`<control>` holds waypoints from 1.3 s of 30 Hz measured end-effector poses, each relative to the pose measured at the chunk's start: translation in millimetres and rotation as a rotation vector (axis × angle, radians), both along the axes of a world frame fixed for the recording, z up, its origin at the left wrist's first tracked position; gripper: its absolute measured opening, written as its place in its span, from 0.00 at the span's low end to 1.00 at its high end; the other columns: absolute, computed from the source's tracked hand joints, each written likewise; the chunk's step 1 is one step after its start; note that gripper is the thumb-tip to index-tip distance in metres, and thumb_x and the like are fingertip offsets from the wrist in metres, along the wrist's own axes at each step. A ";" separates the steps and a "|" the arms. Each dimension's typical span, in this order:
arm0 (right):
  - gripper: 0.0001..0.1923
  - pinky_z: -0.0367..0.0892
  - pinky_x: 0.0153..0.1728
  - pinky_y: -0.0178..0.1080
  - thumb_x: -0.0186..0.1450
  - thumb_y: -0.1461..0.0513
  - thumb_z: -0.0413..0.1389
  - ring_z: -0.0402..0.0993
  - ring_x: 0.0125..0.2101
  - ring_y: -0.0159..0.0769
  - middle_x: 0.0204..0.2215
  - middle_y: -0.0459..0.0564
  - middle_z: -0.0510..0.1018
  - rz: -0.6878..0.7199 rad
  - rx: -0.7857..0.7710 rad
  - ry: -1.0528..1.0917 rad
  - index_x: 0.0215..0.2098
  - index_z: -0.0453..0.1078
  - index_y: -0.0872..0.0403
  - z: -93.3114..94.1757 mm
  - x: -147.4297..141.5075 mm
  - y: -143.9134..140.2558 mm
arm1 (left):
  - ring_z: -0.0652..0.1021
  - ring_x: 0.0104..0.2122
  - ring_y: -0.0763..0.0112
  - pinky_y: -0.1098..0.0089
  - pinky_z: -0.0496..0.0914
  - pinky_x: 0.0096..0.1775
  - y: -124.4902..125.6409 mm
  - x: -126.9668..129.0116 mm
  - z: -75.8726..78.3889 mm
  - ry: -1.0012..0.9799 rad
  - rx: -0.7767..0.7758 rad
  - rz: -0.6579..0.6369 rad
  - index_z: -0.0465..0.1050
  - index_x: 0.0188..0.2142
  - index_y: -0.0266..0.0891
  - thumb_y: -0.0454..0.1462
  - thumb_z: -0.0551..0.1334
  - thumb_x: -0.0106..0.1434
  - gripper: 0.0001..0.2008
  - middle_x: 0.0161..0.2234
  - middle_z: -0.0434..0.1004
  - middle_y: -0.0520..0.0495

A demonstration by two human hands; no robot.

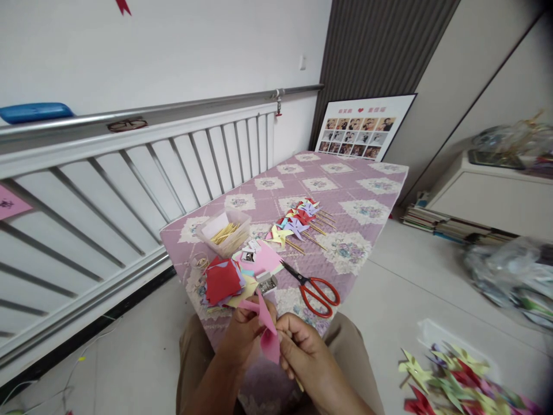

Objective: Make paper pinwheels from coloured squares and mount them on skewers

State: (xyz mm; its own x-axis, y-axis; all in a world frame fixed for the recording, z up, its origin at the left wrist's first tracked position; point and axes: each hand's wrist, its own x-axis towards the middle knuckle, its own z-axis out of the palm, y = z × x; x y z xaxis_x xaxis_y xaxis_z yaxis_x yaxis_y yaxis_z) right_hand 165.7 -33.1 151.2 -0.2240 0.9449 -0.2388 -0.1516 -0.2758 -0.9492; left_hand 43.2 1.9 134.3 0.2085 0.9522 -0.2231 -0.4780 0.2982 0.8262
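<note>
Pink paper [268, 334] is held up between two hands, just above the near edge of a purple bed cover [367, 190]. The paper is pinched by the left hand [244, 337] on its left side, fingers closed on it. It is pinched by the right hand [302, 346] too, with the thumb and fingers pressed on its lower part. A thin wooden stick [299, 385] can be seen poking out under the right hand. Both hands are close together and touch the paper.

One pair of red scissors [317, 291] is laid on the cover, just beyond the hands, with the blades shut. One pile of coloured paper squares [224, 281] is laid to the left of the scissors, with a red sheet on top. One clear plastic box [224, 231] with small sticks in it is placed behind the pile. One row of finished paper pinwheels [298, 222] on sticks is laid further back; they overlap, so they cannot be counted. One more heap of pinwheels [449, 380] is seen on the floor to the right. One photo board [365, 129] is leaned on the wall at the far end.
</note>
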 end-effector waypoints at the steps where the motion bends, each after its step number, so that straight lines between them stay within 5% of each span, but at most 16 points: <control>1: 0.19 0.52 0.17 0.28 0.61 0.47 0.56 0.56 0.16 0.23 0.17 0.36 0.64 -0.012 -0.010 0.003 0.26 0.63 0.52 -0.3 -0.4 0.1 | 0.64 0.22 0.75 0.71 0.59 0.26 2.5 -0.3 -8.2 -0.017 0.008 0.021 0.70 0.20 0.36 0.41 0.71 0.44 0.14 0.20 0.65 0.53; 4: 0.18 0.50 0.16 0.27 0.61 0.48 0.57 0.54 0.15 0.22 0.16 0.36 0.63 -0.051 -0.061 0.034 0.26 0.62 0.53 -4.1 -1.5 1.3 | 0.66 0.23 0.74 0.71 0.62 0.29 5.8 1.2 -17.7 -0.034 -0.005 0.075 0.72 0.23 0.37 0.37 0.70 0.45 0.09 0.21 0.68 0.53; 10: 0.18 0.47 0.14 0.26 0.58 0.49 0.61 0.51 0.13 0.21 0.16 0.36 0.66 -0.081 -0.135 0.171 0.26 0.63 0.53 -12.7 -1.9 6.9 | 0.68 0.25 0.73 0.70 0.64 0.32 6.1 6.8 -2.1 -0.032 0.003 0.088 0.74 0.25 0.38 0.35 0.69 0.44 0.08 0.23 0.71 0.53; 18: 0.22 0.49 0.14 0.26 0.55 0.46 0.64 0.51 0.13 0.20 0.14 0.36 0.64 -0.115 -0.173 0.274 0.25 0.62 0.54 -19.7 -2.0 7.9 | 0.69 0.24 0.70 0.69 0.65 0.30 5.8 8.5 -3.1 -0.023 0.014 0.016 0.75 0.26 0.40 0.35 0.66 0.50 0.03 0.20 0.71 0.53; 26: 0.23 0.50 0.14 0.25 0.52 0.46 0.65 0.53 0.14 0.21 0.15 0.37 0.65 -0.125 -0.196 0.261 0.26 0.64 0.55 -18.5 -1.6 8.1 | 0.70 0.26 0.70 0.69 0.65 0.33 6.8 8.6 6.0 0.034 0.002 0.066 0.74 0.25 0.38 0.33 0.67 0.46 0.05 0.22 0.72 0.52; 34: 0.23 0.50 0.14 0.26 0.51 0.46 0.66 0.53 0.14 0.21 0.14 0.37 0.64 -0.159 -0.215 0.235 0.25 0.65 0.54 -19.9 -3.7 7.9 | 0.70 0.26 0.73 0.73 0.64 0.33 8.3 6.5 -13.5 0.088 0.053 0.048 0.75 0.28 0.39 0.32 0.62 0.50 0.04 0.24 0.73 0.53; 39: 0.23 0.50 0.14 0.26 0.51 0.46 0.66 0.52 0.14 0.21 0.13 0.36 0.63 -0.142 -0.194 0.253 0.24 0.65 0.55 -23.4 -4.3 8.3 | 0.70 0.26 0.73 0.73 0.65 0.32 7.6 8.0 -10.3 0.097 0.036 0.095 0.76 0.30 0.39 0.33 0.63 0.49 0.07 0.25 0.73 0.52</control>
